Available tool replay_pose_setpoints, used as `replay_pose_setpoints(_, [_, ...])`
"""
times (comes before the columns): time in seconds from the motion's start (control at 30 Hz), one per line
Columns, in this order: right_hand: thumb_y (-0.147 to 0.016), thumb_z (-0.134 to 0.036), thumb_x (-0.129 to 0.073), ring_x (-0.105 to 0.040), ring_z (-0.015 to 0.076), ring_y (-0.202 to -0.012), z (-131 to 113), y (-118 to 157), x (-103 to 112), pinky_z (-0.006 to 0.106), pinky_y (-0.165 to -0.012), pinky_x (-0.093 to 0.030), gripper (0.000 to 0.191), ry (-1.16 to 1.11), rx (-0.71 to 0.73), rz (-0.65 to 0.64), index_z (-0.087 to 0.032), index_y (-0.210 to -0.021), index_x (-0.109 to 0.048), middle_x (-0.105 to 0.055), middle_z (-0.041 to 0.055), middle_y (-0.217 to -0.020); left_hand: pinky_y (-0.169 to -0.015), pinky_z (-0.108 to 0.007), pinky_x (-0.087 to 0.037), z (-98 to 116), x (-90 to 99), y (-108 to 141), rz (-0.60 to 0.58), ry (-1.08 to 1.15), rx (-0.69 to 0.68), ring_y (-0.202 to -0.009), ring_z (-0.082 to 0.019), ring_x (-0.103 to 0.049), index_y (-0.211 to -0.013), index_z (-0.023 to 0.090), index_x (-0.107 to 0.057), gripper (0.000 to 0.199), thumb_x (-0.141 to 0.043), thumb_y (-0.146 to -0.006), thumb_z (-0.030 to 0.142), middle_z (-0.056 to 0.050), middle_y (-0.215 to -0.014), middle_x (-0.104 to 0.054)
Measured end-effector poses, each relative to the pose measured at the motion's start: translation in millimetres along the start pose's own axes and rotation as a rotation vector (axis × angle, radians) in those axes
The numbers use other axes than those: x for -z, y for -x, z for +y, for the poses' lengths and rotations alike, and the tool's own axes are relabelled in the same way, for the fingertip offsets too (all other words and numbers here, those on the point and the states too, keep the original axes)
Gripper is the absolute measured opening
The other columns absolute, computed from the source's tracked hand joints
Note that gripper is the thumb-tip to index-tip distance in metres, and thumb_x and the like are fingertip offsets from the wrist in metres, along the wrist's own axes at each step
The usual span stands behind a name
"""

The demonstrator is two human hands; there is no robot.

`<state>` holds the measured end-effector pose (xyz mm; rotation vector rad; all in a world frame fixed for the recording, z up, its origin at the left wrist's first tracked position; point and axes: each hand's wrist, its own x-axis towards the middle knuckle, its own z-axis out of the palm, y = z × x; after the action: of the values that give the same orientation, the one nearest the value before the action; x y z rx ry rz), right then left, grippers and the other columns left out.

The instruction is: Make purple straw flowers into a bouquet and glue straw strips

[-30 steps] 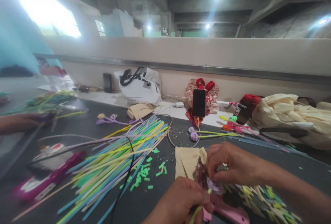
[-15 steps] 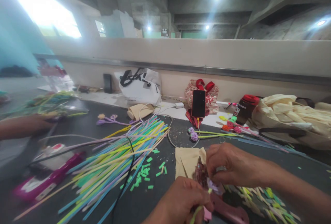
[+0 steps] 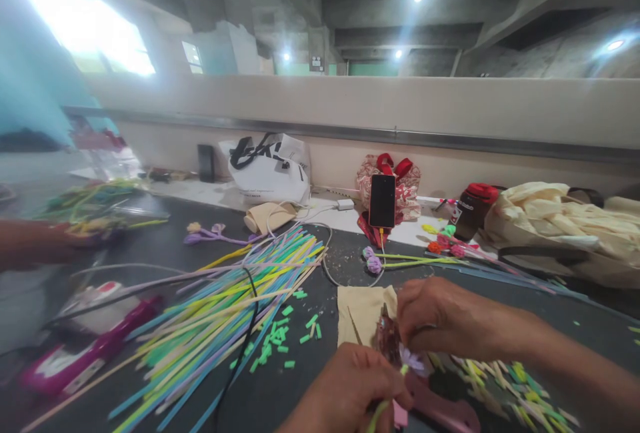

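Observation:
My left hand (image 3: 345, 383) is closed round a yellow-green fuzzy stem (image 3: 379, 415) at the bottom of the view. At the stem's upper end sits a small purple flower (image 3: 413, 361), partly hidden by my fingers. My right hand (image 3: 443, 316) reaches in from the right, its fingertips pinched at the flower's upper edge. Behind and under both hands lies a mauve glue gun (image 3: 445, 407), with its nozzle (image 3: 385, 311) pointing away from me over a beige cloth (image 3: 353, 298).
A bundle of coloured pipe cleaners (image 3: 225, 313) spreads out left, beside short green pieces (image 3: 275, 336). More cut pieces (image 3: 520, 386) lie right. A magenta glue gun (image 3: 90, 353) is at left, near another person's hand (image 3: 45, 243). Cables cross the table before a propped phone (image 3: 383, 201).
My hands keep almost the same pose at the purple flower. The view has shifted slightly, and the other person's hand at left has moved a little.

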<state>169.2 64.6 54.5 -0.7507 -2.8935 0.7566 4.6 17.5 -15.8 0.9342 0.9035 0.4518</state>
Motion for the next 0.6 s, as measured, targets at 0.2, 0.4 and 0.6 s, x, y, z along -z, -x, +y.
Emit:
replay_pose_setpoints(0.2, [-0.083, -0.019, -0.05, -0.056, 0.0116, -0.08, -1, 5, 5, 0.021, -0.074, -0.039, 0.018, -0.02, 0.002, 0.03, -0.018, -0.082, -0.068, -0.065, 0.0019, -0.08, -0.035, -0.022, -0.007, -13, 0.1, -4, 0.101, 0.048, -0.003, -0.025, -0.003, -0.024, -0.047, 0.012, -0.06, 0.02, -0.057, -0.054, 0.03, 0.006, -0.027, -0.041])
replay_pose_setpoints(0.4, [-0.085, -0.027, -0.047, -0.056, 0.0113, -0.077, -3, 14, 16, 0.021, -0.069, -0.041, 0.021, -0.108, -0.07, 0.148, -0.02, -0.09, -0.066, -0.062, 0.0023, -0.083, -0.036, -0.02, -0.014, -10, 3.1, -6, 0.108, 0.015, -0.044, -0.029, -0.004, -0.029, -0.05, 0.013, -0.06, 0.02, -0.062, -0.051, 0.033, 0.006, -0.031, -0.044])
replay_pose_setpoints(0.6, [-0.082, -0.031, -0.05, -0.055, 0.0128, -0.073, 5, 27, 2, 0.022, -0.066, -0.041, 0.019, -0.279, -0.23, 0.477, -0.022, -0.089, -0.065, -0.061, 0.0011, -0.081, -0.042, -0.02, -0.019, -10, 3.3, -3, 0.246, -0.076, -0.162, -0.04, -0.005, -0.034, -0.054, 0.011, -0.06, 0.033, -0.067, -0.049, 0.043, 0.004, -0.041, -0.047])
